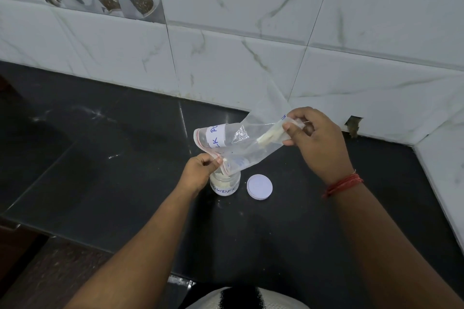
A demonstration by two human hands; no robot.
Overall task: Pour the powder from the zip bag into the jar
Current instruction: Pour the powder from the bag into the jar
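A clear zip bag (pixel 247 142) with a white label hangs tilted over a small jar (pixel 225 183) on the black counter. My left hand (pixel 200 169) pinches the bag's red-lined mouth right above the jar's opening. My right hand (pixel 315 139) pinches the bag's raised bottom end, higher and to the right. A streak of pale powder (pixel 270 135) lies inside the bag near my right hand. The jar holds pale powder and carries a label reading "POWDER".
The jar's white lid (pixel 259 186) lies flat on the counter just right of the jar. A marble-tiled wall (pixel 251 45) runs behind and along the right side. The black counter (pixel 113 158) stretches left, with its front edge near my body.
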